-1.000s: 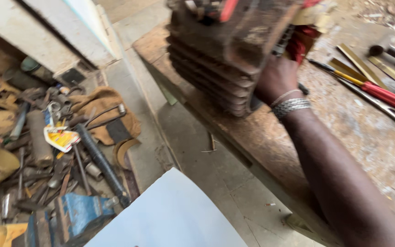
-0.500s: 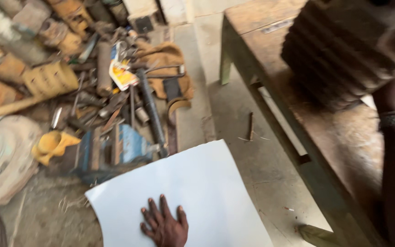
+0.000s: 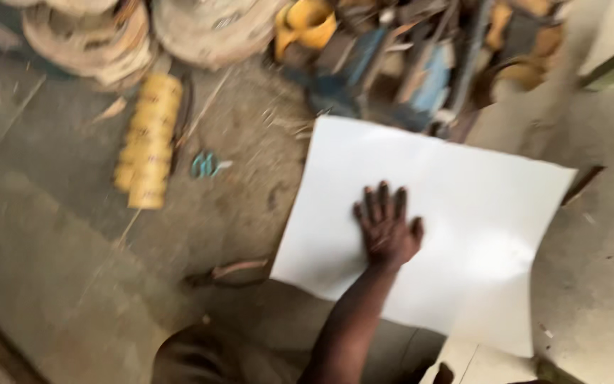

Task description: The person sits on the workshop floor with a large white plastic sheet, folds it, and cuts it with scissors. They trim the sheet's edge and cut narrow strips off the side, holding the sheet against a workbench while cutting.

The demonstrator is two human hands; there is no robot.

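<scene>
Pressing flat, my left hand lies palm down on the white sheet, fingers spread a little and pointing to twelve o'clock, thumb out toward three. Nothing is gripped; the hand only rests on the sheet's left half, well inside its edges. My right hand is out of view, so I cannot tell how it is held.

Around the hand the sheet spreads over the concrete floor, with its longer reach toward three and five o'clock. The left edge bows and the near corner at seven o'clock seems to lift slightly, so I judge it thin and light, bendy rather than stiff, card or paper. It would likely slide easily on the dusty floor under a flat palm and crease if pinched hard. The best hold, I think, is at an edge or corner, thumb on top and fingers under, where it already curls.

Further out, at ten o'clock, a yellow ribbed cylinder lies on the floor, well apart from the sheet. At twelve o'clock a blurred heap of tools and metal parts sits just beyond the sheet's far edge, with worn discs stacked at eleven.
</scene>
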